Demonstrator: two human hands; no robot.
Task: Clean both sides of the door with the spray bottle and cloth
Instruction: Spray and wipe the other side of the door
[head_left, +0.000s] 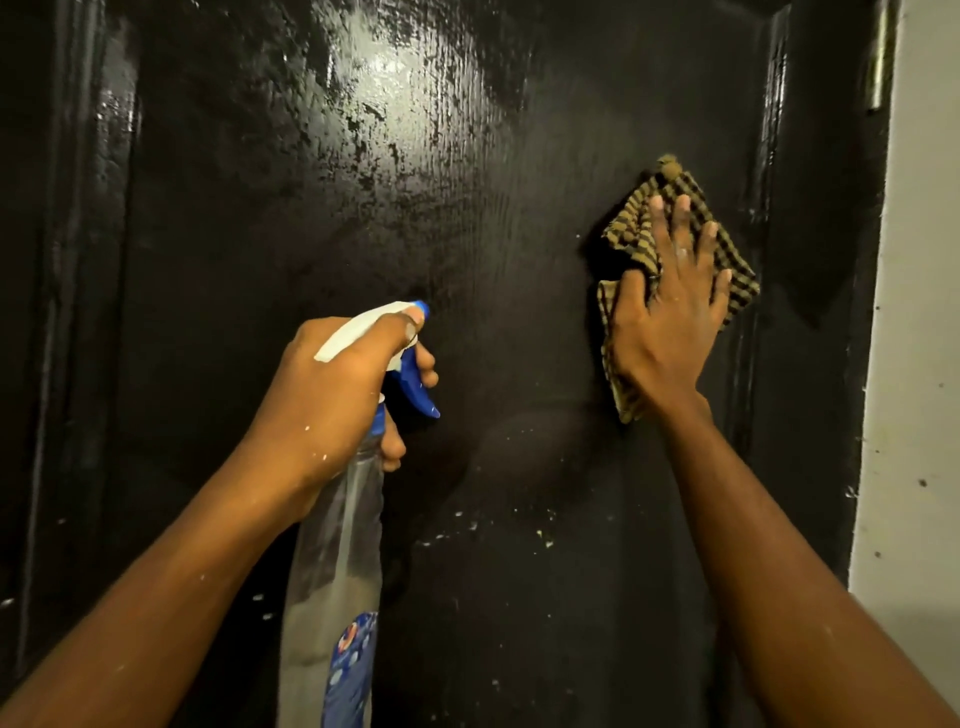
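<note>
A black glossy door (467, 208) filled almost the whole view, its upper middle shining wet under a bright glare and its lower part dotted with small pale specks. Raised mouldings ran down its left and right sides. A white wall (919, 364) stood along the right edge, marked with a few dark spots.

A clear spray bottle (337, 571) with a blue patterned label was held upright just in front of the door's lower left-centre, its white and blue nozzle pointing at the panel. The left hand (332, 395) was wrapped round the bottle's neck, with the fingers curled on the blue trigger and the thumb lying over the top of the head. White flecks spotted that hand and forearm.

The right hand (670, 317) lay flat with straight, spread fingers, pressing a crumpled tan and dark checked cloth (628, 244) against the door on the right of the panel, near the moulding. A metal hinge (879, 57) showed at the top right, where door met wall.
</note>
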